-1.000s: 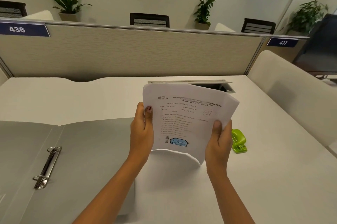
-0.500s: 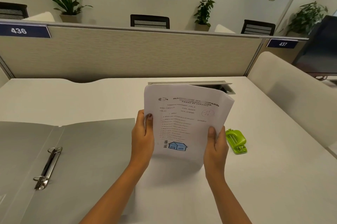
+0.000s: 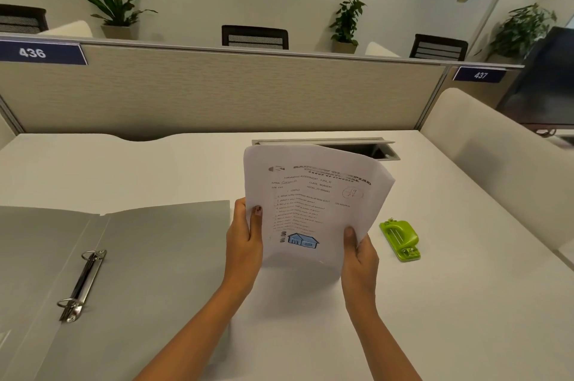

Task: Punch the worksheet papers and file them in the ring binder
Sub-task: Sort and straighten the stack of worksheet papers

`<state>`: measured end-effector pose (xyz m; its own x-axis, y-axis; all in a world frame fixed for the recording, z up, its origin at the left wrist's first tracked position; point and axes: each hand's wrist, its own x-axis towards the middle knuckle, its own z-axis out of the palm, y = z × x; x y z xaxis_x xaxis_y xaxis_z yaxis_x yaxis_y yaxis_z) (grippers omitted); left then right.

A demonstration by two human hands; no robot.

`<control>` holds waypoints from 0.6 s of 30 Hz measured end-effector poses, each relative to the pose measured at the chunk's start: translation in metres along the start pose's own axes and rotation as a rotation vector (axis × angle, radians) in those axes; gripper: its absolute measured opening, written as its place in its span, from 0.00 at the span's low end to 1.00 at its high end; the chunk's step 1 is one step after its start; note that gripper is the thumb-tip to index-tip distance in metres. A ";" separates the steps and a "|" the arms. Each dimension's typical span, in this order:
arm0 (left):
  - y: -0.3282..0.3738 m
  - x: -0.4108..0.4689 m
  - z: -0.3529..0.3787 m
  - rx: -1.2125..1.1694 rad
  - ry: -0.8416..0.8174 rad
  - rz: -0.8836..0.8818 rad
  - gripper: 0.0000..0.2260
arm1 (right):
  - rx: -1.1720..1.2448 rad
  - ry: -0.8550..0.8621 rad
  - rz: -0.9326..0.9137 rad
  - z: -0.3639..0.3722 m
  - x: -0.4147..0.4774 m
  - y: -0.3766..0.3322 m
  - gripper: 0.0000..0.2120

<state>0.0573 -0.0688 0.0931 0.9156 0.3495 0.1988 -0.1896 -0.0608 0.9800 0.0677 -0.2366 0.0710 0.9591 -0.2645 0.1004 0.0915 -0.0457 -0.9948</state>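
Left hand gripped the left edge of the worksheet papers and right hand the lower right corner, stack upright over the desk. Green punch sat just right of it. Ring binder lay open on the left. Risks: sheet edges looked fanned, so punched holes could misalign. Rings looked closed, which would block filing.

Worksheet papers held upright above the desk, left hand on their left edge, right hand on their lower right. Open ring binder lies flat to the left; hole punch on desk just right of the papers. Cable hatch behind papers, partition beyond.
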 end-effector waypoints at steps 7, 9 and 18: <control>0.002 0.007 -0.008 0.065 0.048 0.021 0.07 | -0.002 -0.019 -0.007 -0.006 0.003 -0.005 0.09; 0.003 0.009 -0.009 0.082 0.051 0.016 0.06 | 0.003 -0.020 -0.008 -0.007 0.004 -0.007 0.08; 0.007 0.010 -0.011 0.084 0.043 -0.011 0.07 | -0.014 0.015 -0.063 -0.014 0.006 -0.019 0.07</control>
<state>0.0616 -0.0557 0.1015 0.9010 0.3902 0.1895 -0.1480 -0.1341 0.9799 0.0678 -0.2504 0.0905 0.9474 -0.2756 0.1629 0.1475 -0.0756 -0.9862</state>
